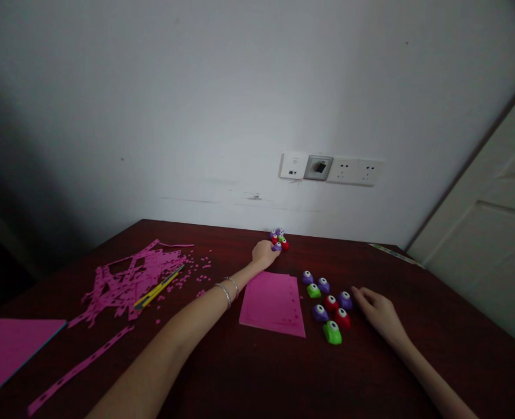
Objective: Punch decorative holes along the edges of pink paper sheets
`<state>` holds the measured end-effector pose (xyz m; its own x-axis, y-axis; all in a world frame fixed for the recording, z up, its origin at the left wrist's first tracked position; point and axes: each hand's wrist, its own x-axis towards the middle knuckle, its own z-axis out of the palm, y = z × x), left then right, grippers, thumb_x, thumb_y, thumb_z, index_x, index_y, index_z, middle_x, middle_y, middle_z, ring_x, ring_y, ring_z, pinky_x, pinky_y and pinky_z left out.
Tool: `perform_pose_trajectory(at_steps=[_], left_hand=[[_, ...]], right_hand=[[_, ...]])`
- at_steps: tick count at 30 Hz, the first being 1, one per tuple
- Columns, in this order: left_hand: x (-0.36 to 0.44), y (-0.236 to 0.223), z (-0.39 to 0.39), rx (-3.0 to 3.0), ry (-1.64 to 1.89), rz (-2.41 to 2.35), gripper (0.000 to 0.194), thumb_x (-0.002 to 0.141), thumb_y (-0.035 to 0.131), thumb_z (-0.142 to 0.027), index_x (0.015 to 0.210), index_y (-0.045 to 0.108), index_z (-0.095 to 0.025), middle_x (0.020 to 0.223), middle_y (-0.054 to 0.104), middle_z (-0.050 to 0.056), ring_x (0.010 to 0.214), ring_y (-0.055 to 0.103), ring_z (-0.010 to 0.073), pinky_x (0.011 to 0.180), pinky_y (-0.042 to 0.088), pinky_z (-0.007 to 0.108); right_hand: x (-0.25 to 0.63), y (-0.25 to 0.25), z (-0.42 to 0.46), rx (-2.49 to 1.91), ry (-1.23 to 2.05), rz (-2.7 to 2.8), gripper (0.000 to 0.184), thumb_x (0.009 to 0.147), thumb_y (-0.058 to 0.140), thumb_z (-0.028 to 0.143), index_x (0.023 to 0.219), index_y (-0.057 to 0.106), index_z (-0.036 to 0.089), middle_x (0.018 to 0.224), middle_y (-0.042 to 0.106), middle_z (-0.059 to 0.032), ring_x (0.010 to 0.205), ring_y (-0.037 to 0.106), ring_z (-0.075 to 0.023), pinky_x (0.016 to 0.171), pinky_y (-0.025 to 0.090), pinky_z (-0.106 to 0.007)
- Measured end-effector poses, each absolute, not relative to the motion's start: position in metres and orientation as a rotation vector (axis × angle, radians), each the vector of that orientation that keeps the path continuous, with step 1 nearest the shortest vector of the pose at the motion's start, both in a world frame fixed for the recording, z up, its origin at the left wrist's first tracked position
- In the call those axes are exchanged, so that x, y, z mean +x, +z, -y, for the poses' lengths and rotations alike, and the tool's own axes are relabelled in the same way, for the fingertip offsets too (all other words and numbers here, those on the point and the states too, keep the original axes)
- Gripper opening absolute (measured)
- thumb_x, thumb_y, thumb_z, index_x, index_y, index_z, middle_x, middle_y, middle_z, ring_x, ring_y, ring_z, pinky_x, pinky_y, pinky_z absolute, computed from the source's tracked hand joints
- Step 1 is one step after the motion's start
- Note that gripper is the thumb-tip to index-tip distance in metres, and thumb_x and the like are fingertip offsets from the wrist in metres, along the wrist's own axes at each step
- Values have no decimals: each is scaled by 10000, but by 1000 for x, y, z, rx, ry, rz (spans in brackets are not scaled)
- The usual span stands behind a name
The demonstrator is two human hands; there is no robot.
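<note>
I see my left hand (263,254) stretched far across the dark red table (240,372), near the wall (196,105). The fingers are curled around a purple punch (277,247) at the near edge of a small far cluster (279,238) of punches in red, purple and green. The hand seems to grasp this purple one, but the fingers are small in the picture, so I cannot tell how firm the grip is. Two thin bracelets (228,290) sit on that wrist.

My right hand (377,314) lies flat on the table with the fingers loose and spread, holding nothing. Its fingertips point to the near group (327,305) of punches and are just beside the purple one on that group's right side; I cannot tell if they touch it. This group has purple, green and red punches, and the green one at the front is nearest to me.

Between my two arms lies a pink sheet (272,302), with small holes along its right and lower edges. To the left there is a heap of pink scraps (130,279), with a yellow knife (159,288) lying on it. One long pink strip (78,369) lies apart, closer to me. A pink pad (8,349) rests at the left edge. On the wall I see sockets (331,169), and a door (493,233) at the right.
</note>
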<state>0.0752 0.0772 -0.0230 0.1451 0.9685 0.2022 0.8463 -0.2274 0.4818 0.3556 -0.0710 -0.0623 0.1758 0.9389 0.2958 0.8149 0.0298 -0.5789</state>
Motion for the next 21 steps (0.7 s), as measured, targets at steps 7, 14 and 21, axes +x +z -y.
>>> perform_pose_trajectory(at_steps=[7, 14, 21], left_hand=[[41, -7, -53, 2104, 946, -1586, 300, 700, 598, -450, 793, 689, -179, 779, 680, 59, 729, 615, 177, 614, 406, 249], [9, 8, -17, 2086, 1130, -1399, 302, 691, 601, -446, 782, 688, -171, 716, 664, 39, 634, 572, 134, 573, 384, 245], [0, 6, 13, 2059, 1135, -1354, 232, 699, 611, -385, 713, 678, -163, 656, 654, 22, 578, 550, 118, 556, 383, 239]], right_hand=[[350, -59, 75, -1766, 225, 1648, 448, 805, 385, 556, 551, 470, 196, 482, 456, 30, 493, 451, -126, 487, 357, -214], [319, -41, 95, -1656, 210, 1484, 427, 842, 380, 516, 671, 572, 174, 475, 512, 12, 432, 486, -127, 459, 379, -219], [237, -18, 116, -1400, 294, 1739, 346, 869, 399, 395, 843, 645, 153, 636, 619, -28, 550, 567, -147, 563, 440, -236]])
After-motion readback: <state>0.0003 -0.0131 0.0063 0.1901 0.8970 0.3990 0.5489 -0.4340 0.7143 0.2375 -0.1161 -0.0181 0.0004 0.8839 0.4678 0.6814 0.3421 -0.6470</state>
